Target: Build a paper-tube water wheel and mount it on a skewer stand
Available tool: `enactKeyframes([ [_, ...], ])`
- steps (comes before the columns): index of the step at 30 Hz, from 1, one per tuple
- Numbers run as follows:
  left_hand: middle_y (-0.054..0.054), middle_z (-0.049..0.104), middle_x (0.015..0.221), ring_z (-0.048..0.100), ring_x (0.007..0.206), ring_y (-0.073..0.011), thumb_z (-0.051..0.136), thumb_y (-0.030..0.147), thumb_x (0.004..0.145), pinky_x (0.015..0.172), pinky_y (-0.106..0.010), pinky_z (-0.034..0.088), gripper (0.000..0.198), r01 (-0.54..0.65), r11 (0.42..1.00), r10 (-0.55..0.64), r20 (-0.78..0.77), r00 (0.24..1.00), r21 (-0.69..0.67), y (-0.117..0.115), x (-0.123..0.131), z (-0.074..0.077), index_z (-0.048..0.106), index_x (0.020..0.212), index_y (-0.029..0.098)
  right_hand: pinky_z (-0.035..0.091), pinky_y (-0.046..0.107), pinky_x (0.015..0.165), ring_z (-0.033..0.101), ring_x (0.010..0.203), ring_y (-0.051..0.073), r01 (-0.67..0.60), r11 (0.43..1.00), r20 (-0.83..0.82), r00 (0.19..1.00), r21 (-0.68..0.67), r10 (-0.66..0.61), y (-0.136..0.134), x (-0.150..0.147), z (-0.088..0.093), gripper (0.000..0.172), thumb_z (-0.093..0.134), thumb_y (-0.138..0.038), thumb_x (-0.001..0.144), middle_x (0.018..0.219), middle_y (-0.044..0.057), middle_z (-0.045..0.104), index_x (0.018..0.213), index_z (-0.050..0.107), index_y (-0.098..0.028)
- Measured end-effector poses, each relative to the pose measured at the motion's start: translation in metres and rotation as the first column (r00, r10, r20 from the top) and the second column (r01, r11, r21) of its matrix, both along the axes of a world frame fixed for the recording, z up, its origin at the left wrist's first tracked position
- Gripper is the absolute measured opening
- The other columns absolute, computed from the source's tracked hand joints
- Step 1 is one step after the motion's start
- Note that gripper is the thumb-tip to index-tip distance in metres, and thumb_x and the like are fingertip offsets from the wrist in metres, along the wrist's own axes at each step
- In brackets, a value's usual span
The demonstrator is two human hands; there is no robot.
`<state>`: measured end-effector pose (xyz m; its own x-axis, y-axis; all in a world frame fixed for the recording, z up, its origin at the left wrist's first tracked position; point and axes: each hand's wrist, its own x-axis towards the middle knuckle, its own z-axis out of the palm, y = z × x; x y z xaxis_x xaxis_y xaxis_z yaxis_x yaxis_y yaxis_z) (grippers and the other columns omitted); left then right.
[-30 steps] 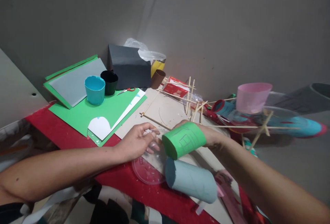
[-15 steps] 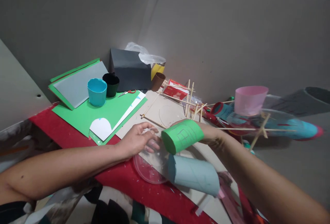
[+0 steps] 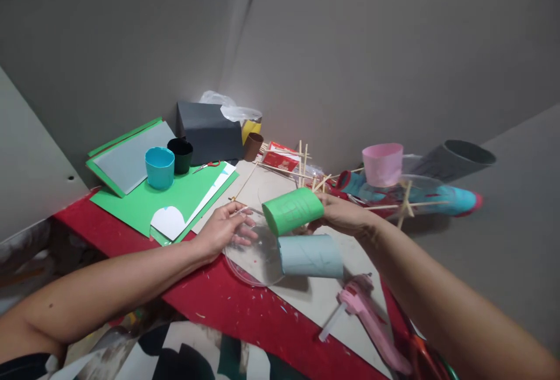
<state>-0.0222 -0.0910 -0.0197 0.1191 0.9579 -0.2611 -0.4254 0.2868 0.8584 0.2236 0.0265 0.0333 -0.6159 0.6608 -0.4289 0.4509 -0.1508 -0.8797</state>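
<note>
Green tube (image 3: 293,212) and pale-blue tube (image 3: 312,256), seen beside a clear disc (image 3: 259,266). The green tube sits at the disc's upper right edge, on its side; its long axis runs across the view, rising slightly away from the disc, with the visible open end pointing left and a little down, over the disc. The blue tube meets the disc's right edge in view, its long axis almost level; one end points left to the disc, the other directly away from it. Whether either tube is fixed to the disc cannot be told. Of the two hands, the left hand (image 3: 231,228) holds the disc by its left edge, fingers partly curled; the right hand (image 3: 335,213) lies behind the green tube's far end, its fingers largely hidden and its grip unclear. Right of the disc and nearer the viewer, a pink glue gun (image 3: 365,319) rests on the surface (image 3: 205,298).
</note>
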Motion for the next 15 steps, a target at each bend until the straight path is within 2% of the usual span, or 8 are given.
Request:
enactKeyframes([
  [6, -0.004, 0.066, 0.082, 0.070, 0.061, -0.0138, 0.056, 0.016, 0.088, 0.053, -0.022, 0.056, 0.002, 0.053, 0.998, -0.054, 0.016, 0.998, 0.020, -0.006, 0.000, 0.002, 0.055, 0.090, 0.014, 0.054, 0.032, 0.059, 0.068, 0.068, 0.023, -0.033, 0.999, 0.001, 0.999, 0.004, 0.033, -0.008, -0.018, -0.006, 0.042, 0.083, -0.047, 0.056, 0.073, 0.007, 0.074, 0.086, 0.074, -0.018],
  [15, -0.007, 0.071, 0.085, 0.070, 0.062, -0.0143, 0.061, 0.019, 0.082, 0.054, -0.023, 0.056, 0.009, 0.111, 0.994, -0.111, 0.017, 0.994, 0.027, -0.008, 0.002, -0.002, 0.059, 0.089, 0.014, 0.052, 0.025, 0.056, 0.059, 0.054, 0.014, -0.048, 0.999, -0.042, 0.998, -0.008, 0.047, -0.015, -0.031, -0.008, 0.024, 0.081, -0.036, 0.056, 0.056, -0.002, 0.066, 0.063, 0.068, -0.018],
])
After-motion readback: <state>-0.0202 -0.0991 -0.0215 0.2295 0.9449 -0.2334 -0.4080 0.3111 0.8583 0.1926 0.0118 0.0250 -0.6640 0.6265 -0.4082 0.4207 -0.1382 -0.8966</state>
